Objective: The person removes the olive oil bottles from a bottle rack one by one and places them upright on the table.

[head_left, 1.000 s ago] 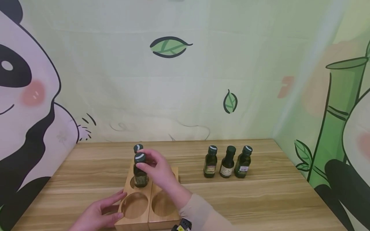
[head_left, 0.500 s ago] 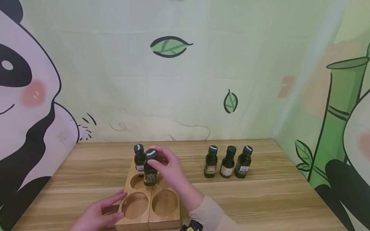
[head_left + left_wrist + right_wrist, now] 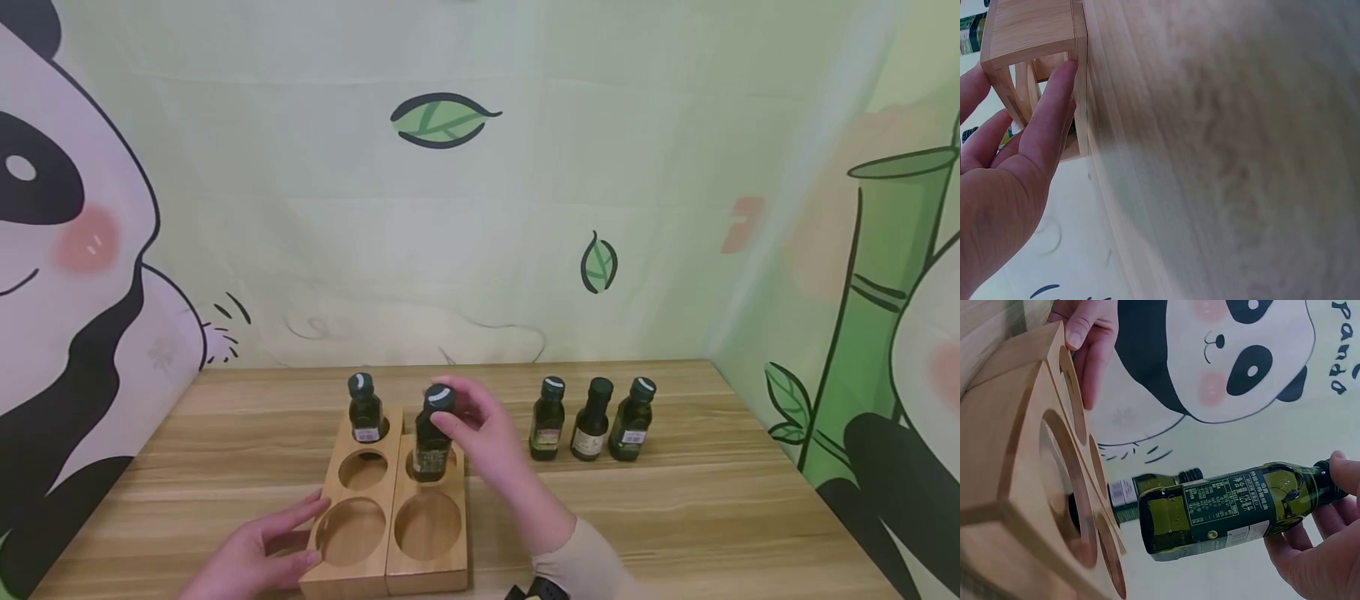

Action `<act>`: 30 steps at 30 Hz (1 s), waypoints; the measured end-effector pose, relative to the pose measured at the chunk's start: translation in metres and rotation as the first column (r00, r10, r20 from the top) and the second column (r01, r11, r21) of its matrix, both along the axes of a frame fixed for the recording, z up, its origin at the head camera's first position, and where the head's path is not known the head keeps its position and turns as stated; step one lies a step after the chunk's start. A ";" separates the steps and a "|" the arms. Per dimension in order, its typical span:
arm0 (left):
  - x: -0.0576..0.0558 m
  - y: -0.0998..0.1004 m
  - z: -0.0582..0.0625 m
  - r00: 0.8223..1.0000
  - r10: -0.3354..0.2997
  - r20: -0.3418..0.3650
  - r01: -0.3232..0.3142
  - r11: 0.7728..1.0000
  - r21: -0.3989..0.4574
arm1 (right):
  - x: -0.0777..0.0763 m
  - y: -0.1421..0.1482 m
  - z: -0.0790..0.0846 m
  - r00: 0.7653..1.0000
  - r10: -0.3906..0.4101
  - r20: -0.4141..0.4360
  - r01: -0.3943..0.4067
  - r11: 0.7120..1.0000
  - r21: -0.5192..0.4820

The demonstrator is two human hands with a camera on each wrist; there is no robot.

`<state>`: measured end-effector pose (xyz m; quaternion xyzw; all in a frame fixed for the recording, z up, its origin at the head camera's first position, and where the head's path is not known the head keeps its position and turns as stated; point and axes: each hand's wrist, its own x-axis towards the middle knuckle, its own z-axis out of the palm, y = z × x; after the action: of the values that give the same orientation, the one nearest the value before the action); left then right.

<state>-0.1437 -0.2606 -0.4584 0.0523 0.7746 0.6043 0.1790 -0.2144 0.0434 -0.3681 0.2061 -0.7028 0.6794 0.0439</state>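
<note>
My right hand (image 3: 487, 429) pinches the neck of a small green glass bottle (image 3: 432, 446), just below its dark cap. The bottle hangs over a rear round hole in the right half of the wooden rack (image 3: 427, 577); in the right wrist view its base (image 3: 1154, 528) is apart from the wood. A second green bottle (image 3: 365, 414) stands in the far hole of the rack's left half. With fingers extended, my left hand (image 3: 258, 554) touches the rack's left side. Thumb and fingers (image 3: 1050, 119) lie at its edge and open side in the left wrist view.
Three dark bottles (image 3: 590, 429) stand in a row on the wooden table (image 3: 675, 517), right of the rack. Behind the table hangs a pale green cloth (image 3: 337, 208) printed with pandas, leaves and bamboo. Two large round holes (image 3: 427, 527) lie at the rack's near end.
My right hand has carried the green bottle rightward, from over the rack's left half to over its right half. The bottle standing behind shows fully now. The left hand has stayed put.
</note>
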 end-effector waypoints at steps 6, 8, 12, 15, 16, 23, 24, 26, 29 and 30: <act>0.001 0.000 -0.001 1.000 -0.004 -0.004 0.004 1.000 0.008 | 0.003 0.022 -0.002 0.999 -0.039 -0.004 0.039 0.999 0.005; 0.001 0.000 -0.001 1.000 -0.006 -0.007 0.006 1.000 0.009 | 0.002 0.028 -0.004 0.999 -0.053 -0.011 0.053 0.999 0.001; 0.001 0.000 0.000 1.000 -0.001 -0.002 0.001 1.000 -0.008 | 0.000 0.039 -0.008 0.997 -0.072 -0.024 0.071 0.997 -0.018; 0.001 0.000 0.000 1.000 0.001 0.003 -0.001 1.000 -0.019 | -0.001 0.047 -0.012 0.996 -0.086 -0.029 0.085 0.996 -0.029; 0.000 0.000 0.000 1.000 0.004 0.008 -0.004 1.000 -0.022 | -0.002 0.050 -0.013 0.995 -0.092 -0.029 0.092 0.995 -0.029; 0.001 -0.001 -0.001 0.999 -0.018 -0.042 0.017 1.000 -0.009 | -0.004 0.073 -0.022 0.989 -0.143 -0.047 0.144 0.989 0.018; 0.001 -0.002 -0.001 0.999 -0.018 -0.045 0.018 1.000 -0.010 | -0.004 0.076 -0.023 0.988 -0.147 -0.045 0.149 0.989 0.022; 0.001 -0.001 -0.001 0.999 -0.013 -0.039 0.012 1.000 -0.015 | -0.004 0.082 -0.026 0.986 -0.160 -0.041 0.161 0.986 0.031; 0.000 -0.001 0.000 1.000 -0.001 -0.011 0.001 1.000 -0.020 | -0.004 0.090 -0.030 0.983 -0.183 -0.027 0.184 0.982 0.045; 0.000 0.000 0.000 1.000 0.001 -0.003 -0.001 1.000 -0.019 | -0.004 0.092 -0.032 0.981 -0.190 -0.026 0.191 0.980 0.048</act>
<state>-0.1434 -0.2611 -0.4582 0.0511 0.7806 0.5971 0.1777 -0.2184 0.1358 -0.4001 0.1459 -0.7359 0.6518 0.1111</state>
